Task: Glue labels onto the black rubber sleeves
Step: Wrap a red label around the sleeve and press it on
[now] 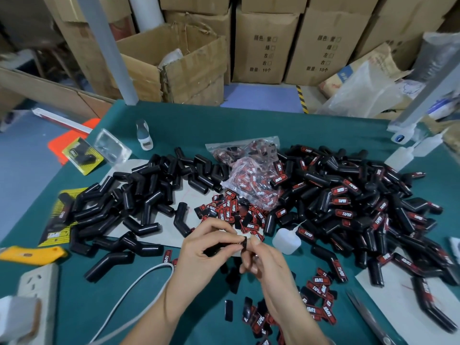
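Both forearms rise from the near edge, left hand (206,241) and right hand (258,255) pinching one small label (244,243) upright between fingertips, while the glue bottle (286,241) stands just right (nearer the right hand), unlabelled sleeves (139,195) heaped leftward on the tabletop (323,130).

Two hands (209,242), three glue bottles (286,241), one scissors (368,317).

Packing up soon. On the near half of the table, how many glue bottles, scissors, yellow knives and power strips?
Glue bottle: 1
Scissors: 1
Yellow knife: 1
Power strip: 1
Total: 4
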A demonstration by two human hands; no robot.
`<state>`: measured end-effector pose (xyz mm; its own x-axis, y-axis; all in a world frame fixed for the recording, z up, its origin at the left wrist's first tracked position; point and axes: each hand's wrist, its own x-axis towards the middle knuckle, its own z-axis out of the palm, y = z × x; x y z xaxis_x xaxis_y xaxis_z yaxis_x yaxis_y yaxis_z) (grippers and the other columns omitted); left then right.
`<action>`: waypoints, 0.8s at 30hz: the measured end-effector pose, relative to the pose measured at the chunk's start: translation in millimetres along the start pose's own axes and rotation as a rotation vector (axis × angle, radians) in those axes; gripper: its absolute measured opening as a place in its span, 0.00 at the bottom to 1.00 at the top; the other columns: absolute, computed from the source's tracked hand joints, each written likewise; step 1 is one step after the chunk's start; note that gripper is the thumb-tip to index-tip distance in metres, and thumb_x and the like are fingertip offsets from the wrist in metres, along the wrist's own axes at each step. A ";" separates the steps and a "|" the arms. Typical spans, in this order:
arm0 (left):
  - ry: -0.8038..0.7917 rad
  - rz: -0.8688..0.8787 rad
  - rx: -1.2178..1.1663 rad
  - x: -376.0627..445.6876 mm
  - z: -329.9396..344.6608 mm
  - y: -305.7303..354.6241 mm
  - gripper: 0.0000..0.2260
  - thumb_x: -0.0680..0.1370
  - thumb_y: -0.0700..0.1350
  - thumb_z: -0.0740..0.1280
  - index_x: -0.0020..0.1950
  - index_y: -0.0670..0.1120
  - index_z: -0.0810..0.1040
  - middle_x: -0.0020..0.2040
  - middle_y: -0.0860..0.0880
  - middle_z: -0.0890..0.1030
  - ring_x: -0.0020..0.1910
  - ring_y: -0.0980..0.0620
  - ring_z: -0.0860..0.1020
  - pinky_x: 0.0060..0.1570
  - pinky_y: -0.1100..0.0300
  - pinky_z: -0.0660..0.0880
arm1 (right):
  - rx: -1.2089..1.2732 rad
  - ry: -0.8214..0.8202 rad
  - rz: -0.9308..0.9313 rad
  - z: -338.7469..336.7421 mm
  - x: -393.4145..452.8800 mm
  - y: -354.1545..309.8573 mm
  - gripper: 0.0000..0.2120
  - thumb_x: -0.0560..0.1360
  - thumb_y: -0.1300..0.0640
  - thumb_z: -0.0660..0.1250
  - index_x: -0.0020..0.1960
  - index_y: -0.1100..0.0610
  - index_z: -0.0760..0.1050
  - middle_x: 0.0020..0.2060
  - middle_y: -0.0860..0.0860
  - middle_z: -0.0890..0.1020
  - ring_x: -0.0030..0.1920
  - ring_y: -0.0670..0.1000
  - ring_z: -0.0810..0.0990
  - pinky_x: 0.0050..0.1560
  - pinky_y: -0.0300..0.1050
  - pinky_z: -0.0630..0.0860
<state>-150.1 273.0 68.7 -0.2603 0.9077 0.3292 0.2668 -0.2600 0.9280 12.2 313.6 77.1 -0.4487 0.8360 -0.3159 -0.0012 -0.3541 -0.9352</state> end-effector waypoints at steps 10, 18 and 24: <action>-0.063 0.008 -0.024 2.0 -2.6 -2.6 0.05 0.76 0.38 0.76 0.51 0.45 0.89 0.53 0.51 0.84 0.53 0.47 0.84 0.56 0.57 0.78 | 0.006 -0.002 0.069 -1.2 -3.0 -1.2 0.24 0.77 0.37 0.62 0.35 0.56 0.76 0.29 0.50 0.65 0.38 0.51 0.77 0.52 0.51 0.66; -0.104 -0.076 -0.121 2.3 -5.9 1.2 0.05 0.78 0.45 0.74 0.53 0.50 0.88 0.54 0.51 0.84 0.48 0.48 0.84 0.40 0.61 0.80 | 0.039 -0.092 0.044 -7.8 -4.6 -3.1 0.23 0.80 0.40 0.64 0.32 0.53 0.72 0.29 0.51 0.64 0.38 0.50 0.75 0.51 0.42 0.72; -0.137 -0.090 -0.128 2.7 -10.3 2.9 0.06 0.79 0.43 0.73 0.54 0.52 0.87 0.55 0.50 0.84 0.48 0.50 0.83 0.35 0.61 0.79 | 0.033 -0.161 -0.009 -10.0 -3.9 -4.7 0.20 0.80 0.43 0.63 0.35 0.55 0.73 0.30 0.50 0.66 0.37 0.51 0.71 0.48 0.39 0.74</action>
<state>-159.6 271.3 74.1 -0.1471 0.9631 0.2256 0.1261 -0.2080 0.9700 22.8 316.3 81.2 -0.5859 0.7623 -0.2749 -0.0346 -0.3624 -0.9314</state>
